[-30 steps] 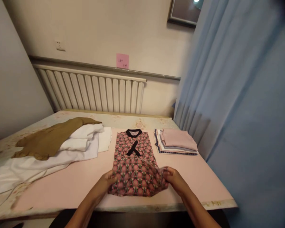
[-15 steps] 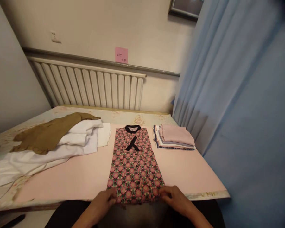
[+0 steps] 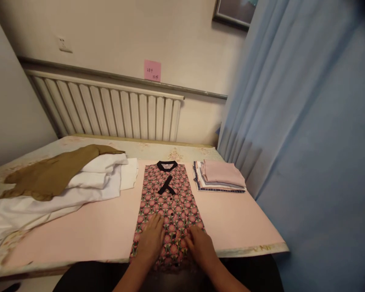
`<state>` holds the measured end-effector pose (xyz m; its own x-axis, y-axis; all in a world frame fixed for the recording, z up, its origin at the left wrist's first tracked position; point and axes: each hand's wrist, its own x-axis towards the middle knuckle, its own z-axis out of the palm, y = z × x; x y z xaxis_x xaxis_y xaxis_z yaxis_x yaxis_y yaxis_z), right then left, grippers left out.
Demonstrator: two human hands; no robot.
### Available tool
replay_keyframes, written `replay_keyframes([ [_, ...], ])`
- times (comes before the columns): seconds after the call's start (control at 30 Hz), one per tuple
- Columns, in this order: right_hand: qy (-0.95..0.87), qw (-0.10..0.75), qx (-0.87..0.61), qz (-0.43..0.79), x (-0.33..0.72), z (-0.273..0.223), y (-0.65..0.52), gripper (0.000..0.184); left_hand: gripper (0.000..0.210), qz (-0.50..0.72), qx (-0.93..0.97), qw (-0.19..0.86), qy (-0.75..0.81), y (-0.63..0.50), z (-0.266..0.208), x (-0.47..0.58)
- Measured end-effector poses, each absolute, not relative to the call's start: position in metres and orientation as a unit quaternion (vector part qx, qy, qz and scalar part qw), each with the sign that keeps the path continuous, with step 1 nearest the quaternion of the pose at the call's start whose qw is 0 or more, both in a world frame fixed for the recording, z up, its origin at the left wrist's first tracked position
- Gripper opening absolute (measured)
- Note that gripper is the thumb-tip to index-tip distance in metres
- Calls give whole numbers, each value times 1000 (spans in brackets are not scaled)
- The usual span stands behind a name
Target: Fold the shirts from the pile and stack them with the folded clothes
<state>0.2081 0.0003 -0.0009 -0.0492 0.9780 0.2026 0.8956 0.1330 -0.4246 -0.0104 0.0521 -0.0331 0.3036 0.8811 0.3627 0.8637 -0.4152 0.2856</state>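
A patterned shirt (image 3: 170,211) in pink, green and black lies face up and lengthwise on the bed, its sleeves out of sight. It has a black collar, a black tie strip across the chest and dark buttons down the front. My left hand (image 3: 151,237) rests flat on its lower left part, fingers stretched out. On the lower right part lies my right hand (image 3: 200,245), fingers slightly bent and thumb apart, with nothing visible held. The shirt's hem reaches the bed's near edge, partly between my forearms.
To the left lies a loose heap of white clothes (image 3: 94,190) with a brown garment (image 3: 54,170) on top. A folded stack (image 3: 222,174) sits to the right on the pink cloth (image 3: 237,219). A blue curtain (image 3: 292,121) hangs at the right, and a radiator (image 3: 109,105) stands behind.
Both hands have let go of the shirt's bottom corners and moved inward and up onto its front. The view has shifted slightly, so the shirt appears a little further left.
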Motion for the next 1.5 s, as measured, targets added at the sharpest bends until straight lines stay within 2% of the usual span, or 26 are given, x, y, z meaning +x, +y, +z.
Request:
replay_keyframes([
  [0.17, -729, 165, -664, 33, 199, -16, 3, 11, 46, 175, 828, -41, 531, 58, -45, -6],
  [0.37, -713, 142, -686, 43, 198, -16, 7, 25, 47, 168, 828, -50, 533, 55, -40, -7],
  [0.63, -664, 235, -698, 127, 206, -3, 19, 13, 47, 166, 827, -53, 535, 54, -37, -5],
  [1.03, -726, 272, -618, 132, 209, -9, 6, 19, 45, 157, 827, -102, 529, 53, -36, -4],
  [1.2, -734, 336, -589, 49, 225, -17, 9, 32, 46, 155, 830, -110, 524, 53, -36, -5],
  [1.33, -782, 290, -552, -9, 231, -31, 12, 39, 46, 157, 832, -109, 520, 55, -38, -6],
  [1.5, -828, 234, -503, 82, 225, -24, 7, 40, 45, 176, 833, -105, 515, 57, -43, -8],
])
